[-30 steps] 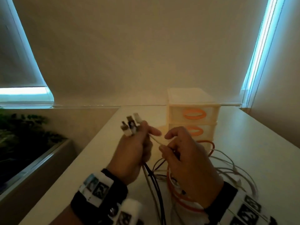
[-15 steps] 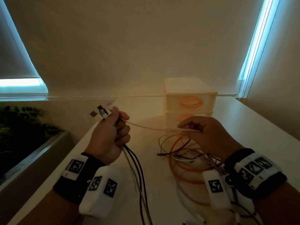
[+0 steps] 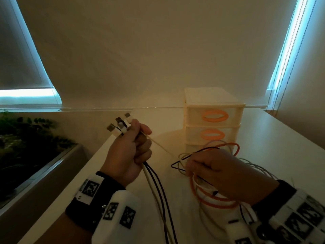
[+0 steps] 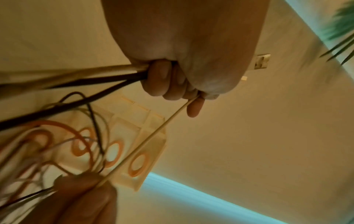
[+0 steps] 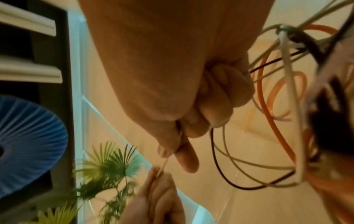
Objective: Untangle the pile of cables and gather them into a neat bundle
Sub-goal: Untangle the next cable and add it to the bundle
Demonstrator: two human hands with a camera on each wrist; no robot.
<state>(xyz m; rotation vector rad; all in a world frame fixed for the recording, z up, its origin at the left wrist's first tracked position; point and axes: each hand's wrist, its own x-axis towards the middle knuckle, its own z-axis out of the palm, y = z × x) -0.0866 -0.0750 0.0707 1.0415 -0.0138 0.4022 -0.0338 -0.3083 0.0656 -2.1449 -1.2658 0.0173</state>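
**Cream cable stretched between both hands**

Head: your left hand [image 3: 126, 152] fisted USB plugs [image 3: 119, 126]; your right hand [image 3: 216, 171] pinched the cream cable [image 3: 161, 147] over the tangle [image 3: 216, 199] on the table [image 3: 281, 147].
Left wrist: fingers [image 4: 162, 81] curled round cables.
Right wrist: thumb and forefinger [image 5: 185, 156] pinched it.

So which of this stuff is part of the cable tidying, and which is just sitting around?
Part of the job:
- plug ends bunched in the left hand
- pale cable stretched between both hands
- tangled cable loops under the right hand

Just there:
- small drawer unit
- plant
- table
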